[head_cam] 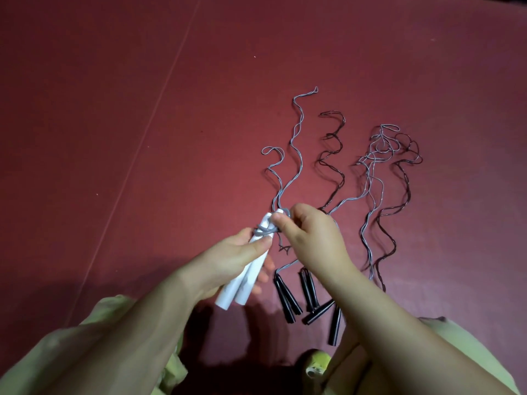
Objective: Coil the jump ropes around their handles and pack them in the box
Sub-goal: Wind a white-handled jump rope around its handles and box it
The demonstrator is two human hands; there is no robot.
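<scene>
Both our forearms reach forward from the bottom of the view and converge near the middle. Our left hand (231,258) is curled around the white handles (242,277), thumb laid across the top and fingertips showing underneath. Our right hand (310,235) sits just beside it, knuckles up, pinching the grey rope (266,230) between thumb and fingers (the fingertips themselves are mostly hidden).

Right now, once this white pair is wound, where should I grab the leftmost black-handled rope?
Probably pinch the leftmost black handles mid-length, coming from above. They lie flat, side by side and nearly touching, so one grip takes both; their cord leaves the far ends.
</scene>
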